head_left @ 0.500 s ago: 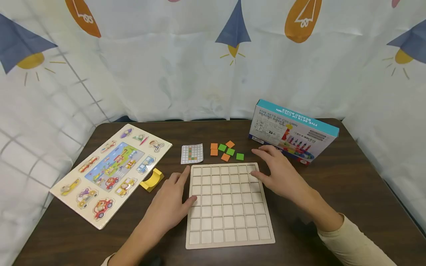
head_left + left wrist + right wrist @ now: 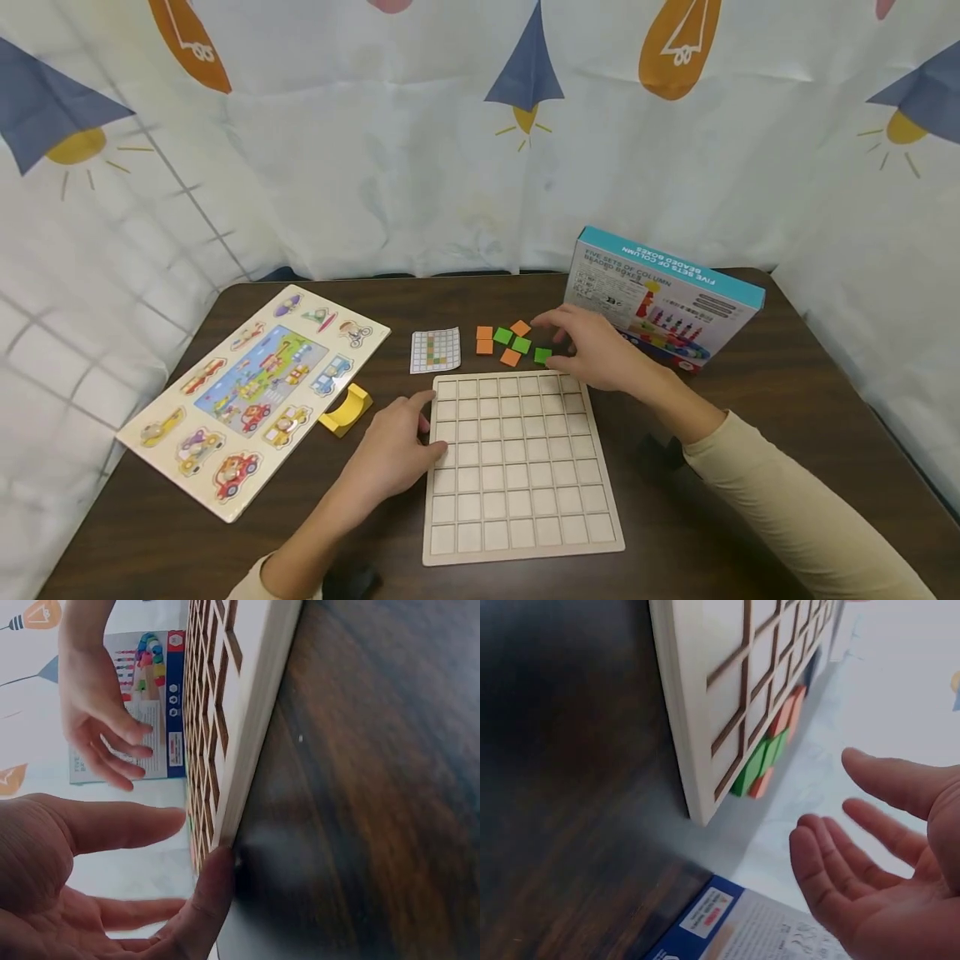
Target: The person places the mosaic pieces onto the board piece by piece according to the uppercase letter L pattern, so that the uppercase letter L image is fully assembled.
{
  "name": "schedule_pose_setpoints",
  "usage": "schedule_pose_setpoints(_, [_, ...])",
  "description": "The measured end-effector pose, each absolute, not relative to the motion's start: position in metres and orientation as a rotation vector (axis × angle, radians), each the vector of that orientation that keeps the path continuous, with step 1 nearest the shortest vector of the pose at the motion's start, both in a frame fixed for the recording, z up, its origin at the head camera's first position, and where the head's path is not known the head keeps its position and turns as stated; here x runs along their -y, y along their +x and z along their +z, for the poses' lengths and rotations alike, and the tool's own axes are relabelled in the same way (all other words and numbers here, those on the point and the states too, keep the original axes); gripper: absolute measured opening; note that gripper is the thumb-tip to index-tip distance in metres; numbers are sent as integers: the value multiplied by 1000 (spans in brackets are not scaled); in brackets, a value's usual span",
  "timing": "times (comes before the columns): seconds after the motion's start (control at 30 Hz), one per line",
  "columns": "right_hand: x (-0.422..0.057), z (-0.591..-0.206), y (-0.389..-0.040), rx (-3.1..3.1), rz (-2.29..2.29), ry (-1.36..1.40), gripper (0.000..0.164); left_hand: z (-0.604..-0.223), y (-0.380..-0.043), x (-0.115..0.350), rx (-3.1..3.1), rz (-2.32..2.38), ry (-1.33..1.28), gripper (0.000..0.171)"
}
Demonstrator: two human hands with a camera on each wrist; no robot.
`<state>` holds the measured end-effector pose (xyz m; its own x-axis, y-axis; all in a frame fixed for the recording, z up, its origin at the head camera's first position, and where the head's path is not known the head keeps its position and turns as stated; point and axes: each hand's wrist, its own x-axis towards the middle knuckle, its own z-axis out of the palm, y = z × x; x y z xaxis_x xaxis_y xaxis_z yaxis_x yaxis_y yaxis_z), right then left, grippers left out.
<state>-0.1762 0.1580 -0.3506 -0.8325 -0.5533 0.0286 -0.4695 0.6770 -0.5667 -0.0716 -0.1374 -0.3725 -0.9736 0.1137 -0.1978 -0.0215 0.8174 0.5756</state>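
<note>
A pale wooden grid board [image 2: 517,554] lies flat in front of me. My left hand [image 2: 393,450] is at its left side; in the left wrist view an index finger [image 2: 214,881] touches the board's edge while the thumb stands above the grid. My right hand [image 2: 600,354] hovers past the far right corner, thumb and fingers spread apart with nothing between them. Its thumb tip is close to a green tile [image 2: 542,356]. Further green tiles [image 2: 521,344] and orange tiles [image 2: 485,346] lie loosely behind the board. Left of them is a small printed pattern card [image 2: 436,350].
A toy box [image 2: 667,300] stands upright behind my right hand. On the left, a picture puzzle board [image 2: 255,400] lies at an angle, a yellow curved block [image 2: 347,411] by its edge. A printed curtain [image 2: 420,167] hangs along the table's far side.
My right hand has moved left, from above the board's right corner toward the tiles. The left hand stays at the board's left edge, its fingers slightly more bent.
</note>
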Motion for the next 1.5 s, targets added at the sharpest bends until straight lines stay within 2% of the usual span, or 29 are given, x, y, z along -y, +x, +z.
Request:
schedule_pose_setpoints(0.4, [-141, -370, -229, -2612, -815, -921, 42, -378, -72, 138, -2692, 1008, -76, 68])
schedule_pose_setpoints(0.7, [-133, -379, -253, -2598, -730, -874, 40, -381, -72, 135, -2645, 1049, -153, 74])
schedule_pose_setpoints(1.1, [-130, -385, -263, -2636, -778, -916, 28, -379, -79, 136, -2620, 1115, -136, 77])
schedule_pose_setpoints(1.5, [-127, -384, -266, -2659, -733, -933, 25, -381, -79, 139, -2607, 1149, -159, 73])
